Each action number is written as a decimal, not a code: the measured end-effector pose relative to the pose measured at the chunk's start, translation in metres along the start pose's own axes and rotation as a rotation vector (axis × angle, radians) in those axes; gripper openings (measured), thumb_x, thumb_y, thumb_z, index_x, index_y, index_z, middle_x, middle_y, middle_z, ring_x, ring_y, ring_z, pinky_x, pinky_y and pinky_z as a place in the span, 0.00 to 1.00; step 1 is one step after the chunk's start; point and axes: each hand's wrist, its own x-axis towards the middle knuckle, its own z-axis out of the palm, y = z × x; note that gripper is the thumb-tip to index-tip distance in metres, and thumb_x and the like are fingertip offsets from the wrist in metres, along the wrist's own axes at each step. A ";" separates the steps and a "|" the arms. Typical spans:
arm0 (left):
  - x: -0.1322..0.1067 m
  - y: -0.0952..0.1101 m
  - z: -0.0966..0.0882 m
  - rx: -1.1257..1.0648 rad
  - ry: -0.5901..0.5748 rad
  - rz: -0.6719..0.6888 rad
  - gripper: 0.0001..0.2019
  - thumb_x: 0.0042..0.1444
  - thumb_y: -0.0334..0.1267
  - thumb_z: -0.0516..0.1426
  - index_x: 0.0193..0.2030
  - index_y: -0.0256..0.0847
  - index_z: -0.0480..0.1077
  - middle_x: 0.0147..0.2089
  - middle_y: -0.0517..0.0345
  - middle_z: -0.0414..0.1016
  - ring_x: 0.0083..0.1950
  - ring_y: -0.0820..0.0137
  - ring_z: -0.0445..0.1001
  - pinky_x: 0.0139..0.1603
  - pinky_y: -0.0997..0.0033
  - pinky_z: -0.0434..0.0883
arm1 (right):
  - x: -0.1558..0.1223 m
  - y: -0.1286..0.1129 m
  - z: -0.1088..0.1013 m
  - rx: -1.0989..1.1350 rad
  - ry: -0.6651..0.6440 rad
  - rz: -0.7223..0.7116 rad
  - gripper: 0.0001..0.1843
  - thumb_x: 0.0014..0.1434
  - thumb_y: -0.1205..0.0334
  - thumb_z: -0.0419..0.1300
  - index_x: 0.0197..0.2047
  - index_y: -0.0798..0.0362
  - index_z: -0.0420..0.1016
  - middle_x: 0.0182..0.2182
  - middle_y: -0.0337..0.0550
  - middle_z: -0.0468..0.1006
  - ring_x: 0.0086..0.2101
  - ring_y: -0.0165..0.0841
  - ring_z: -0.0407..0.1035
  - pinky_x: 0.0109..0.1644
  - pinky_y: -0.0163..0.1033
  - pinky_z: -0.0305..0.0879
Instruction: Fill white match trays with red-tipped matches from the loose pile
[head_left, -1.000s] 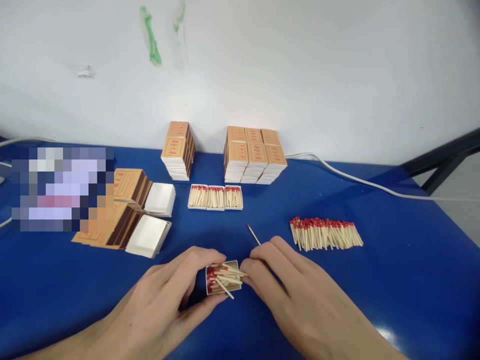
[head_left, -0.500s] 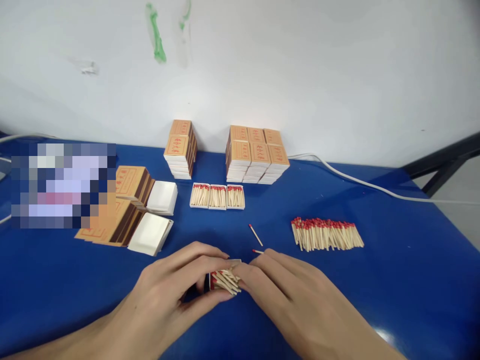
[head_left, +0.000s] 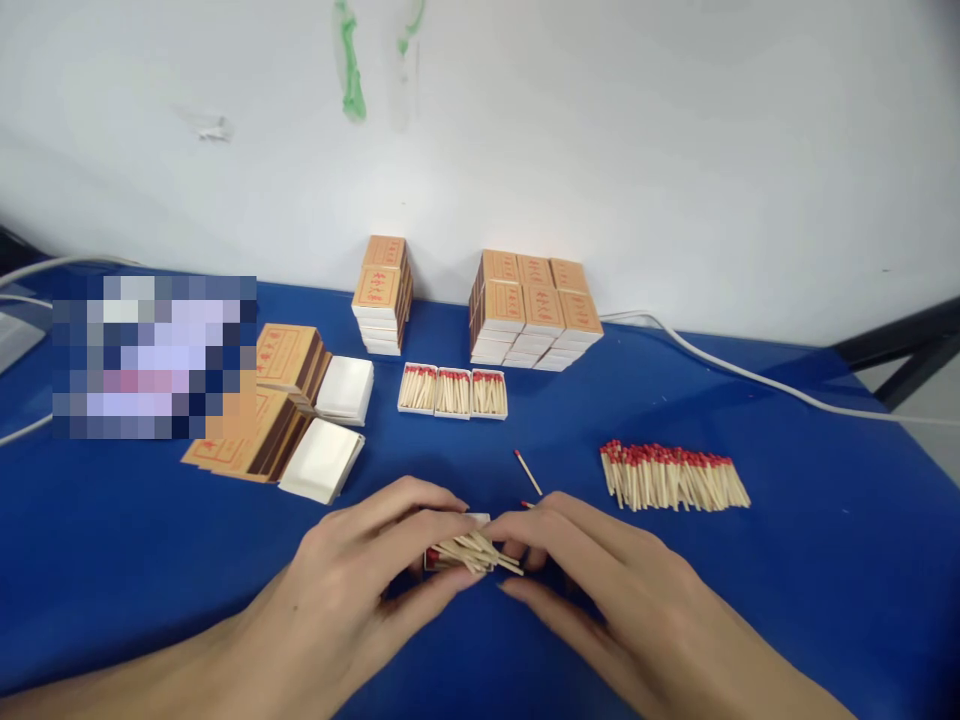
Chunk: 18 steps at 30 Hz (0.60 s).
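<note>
A small white matchbox tray (head_left: 480, 519) sits between my hands near the table's front, partly hidden by fingers. My left hand (head_left: 352, 560) is closed around its left part, fingers at the far side and thumb at the near side. Matches (head_left: 466, 550) lie crossed and uneven in it, a couple poking out past the right end. At that end is my right hand (head_left: 622, 580), its index fingertip touching the matches and its thumb apart. A loose match (head_left: 528, 472) lies beyond, and another red head shows by my right fingers.
Three filled trays (head_left: 452, 392) stand in a row. Behind are stacked matchboxes (head_left: 536, 310) and a narrower stack (head_left: 381, 295). Flat sleeves (head_left: 251, 430) and white empty trays (head_left: 321, 460) lie left, a match pile (head_left: 675, 478) right. A white cable (head_left: 720, 371) crosses the back.
My right thumb and fingers have parted and drawn back slightly from the tray. Matches now stick out at its right end. The whole view has shifted slightly.
</note>
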 end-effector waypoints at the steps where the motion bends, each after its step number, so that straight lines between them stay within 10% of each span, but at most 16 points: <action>1: 0.000 0.000 0.000 -0.002 0.002 -0.004 0.13 0.79 0.36 0.64 0.65 0.55 0.80 0.60 0.61 0.83 0.42 0.79 0.84 0.36 0.85 0.78 | 0.001 0.000 -0.001 0.010 0.011 -0.021 0.15 0.83 0.68 0.60 0.67 0.45 0.76 0.49 0.38 0.83 0.43 0.30 0.82 0.48 0.34 0.80; 18: 0.003 -0.004 -0.003 -0.061 -0.031 0.005 0.17 0.80 0.32 0.62 0.66 0.58 0.81 0.60 0.63 0.85 0.53 0.75 0.89 0.53 0.82 0.85 | 0.009 0.009 0.015 0.084 0.258 -0.065 0.06 0.78 0.69 0.68 0.51 0.50 0.85 0.39 0.37 0.87 0.38 0.28 0.82 0.44 0.32 0.78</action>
